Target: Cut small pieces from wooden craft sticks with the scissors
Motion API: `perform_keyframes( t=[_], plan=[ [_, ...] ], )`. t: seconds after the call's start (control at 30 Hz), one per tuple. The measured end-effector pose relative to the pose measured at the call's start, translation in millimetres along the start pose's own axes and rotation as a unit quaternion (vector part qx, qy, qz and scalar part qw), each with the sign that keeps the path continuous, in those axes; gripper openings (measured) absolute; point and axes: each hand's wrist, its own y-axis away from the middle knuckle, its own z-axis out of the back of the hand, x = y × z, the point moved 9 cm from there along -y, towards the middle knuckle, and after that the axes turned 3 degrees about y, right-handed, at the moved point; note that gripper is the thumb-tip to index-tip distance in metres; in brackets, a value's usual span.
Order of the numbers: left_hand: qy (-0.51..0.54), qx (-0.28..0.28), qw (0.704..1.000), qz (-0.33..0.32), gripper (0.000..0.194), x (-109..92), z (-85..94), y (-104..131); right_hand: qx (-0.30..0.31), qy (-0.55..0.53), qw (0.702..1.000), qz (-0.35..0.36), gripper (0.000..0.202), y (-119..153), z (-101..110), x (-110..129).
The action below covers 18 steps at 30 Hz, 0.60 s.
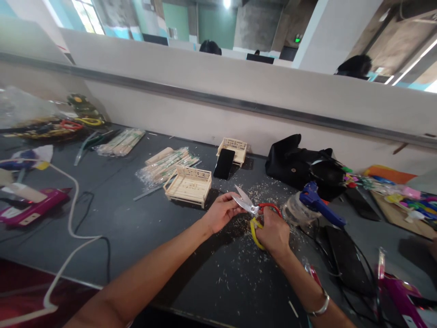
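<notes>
My right hand (274, 232) grips a pair of scissors (251, 208) with one red and one yellow handle loop; the blades are spread apart and point up to the left. My left hand (223, 212) is closed in a pinch right by the blades, and whatever its fingertips hold is too small to make out. Small pale clippings (235, 255) lie scattered on the dark table around both hands. Just left of my left hand stands a small wooden model bench (189, 186). Behind, a phone (224, 164) leans against a second wooden model (239, 148).
Plastic-wrapped wooden sticks (167, 166) lie to the left. On the right are a clear tub (297, 209), a blue glue gun (319, 202), a black bag (290, 159) and cables. A white cord (73, 200) crosses the left side. A low partition (170, 109) closes the back.
</notes>
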Motion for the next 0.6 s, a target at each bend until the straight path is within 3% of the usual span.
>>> perform_keyframes(
  t=[0.43, 0.6],
  plan=[
    [-0.02, 0.013, 1.0, 0.01, 0.023, -2.4, -2.2, 1.1, 0.017, -0.016, 1.0, 0.006, 0.015, 0.8, -1.1, 3.1],
    [-0.005, 0.002, 1.0, 0.014, 0.028, -1.6, -3.5, 2.4, -0.005, 0.012, 1.0, -0.008, 0.01, 2.5, 1.7, 3.1]
  ],
)
